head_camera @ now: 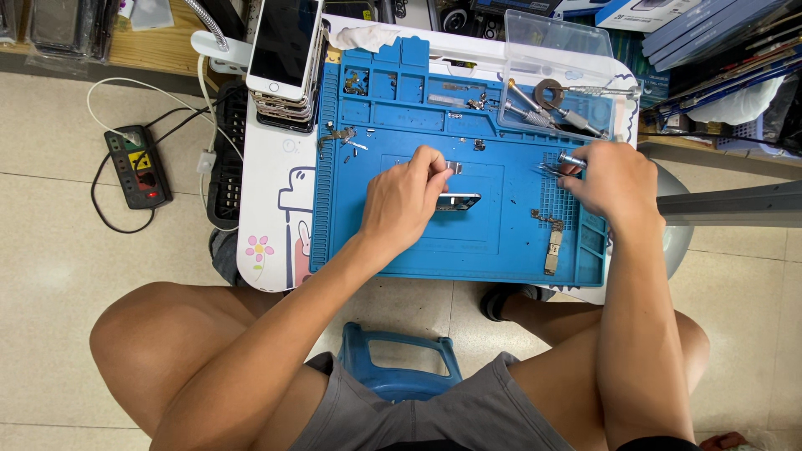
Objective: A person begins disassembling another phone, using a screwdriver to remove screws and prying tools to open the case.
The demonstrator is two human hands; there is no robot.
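— While the left hand [401,200] rests on the blue mat [418,238], what does it have hold of?

— Its fingers are curled and pinched at a small metal strip [452,168] near the mat's middle. Just below the fingertips lies a small dark part with a shiny frame [457,201], flat on the mat and touching or nearly touching the hand.

— And the right hand [616,179]?

— It sits at the mat's right edge, closed round a silver screwdriver [571,159] whose end pokes out to the left of the knuckles. Fine tweezers [548,169] also stick out leftward beside it; I cannot tell whether the hand grips them too.

— What lies near that hand?

— A small board [553,250] below it on the mat, with a bit of dark metal [547,219] just above that. A clear lidded box [561,75] with tools stands at the mat's upper right corner.

— And on the left side?

— A stack of phones [286,63] at the white table's [267,192] upper left, screen up. Loose metal bits [338,136] lie on the mat near its left edge. On the floor, well apart, sits a power strip [138,165]. A blue stool [401,359] shows between the knees.
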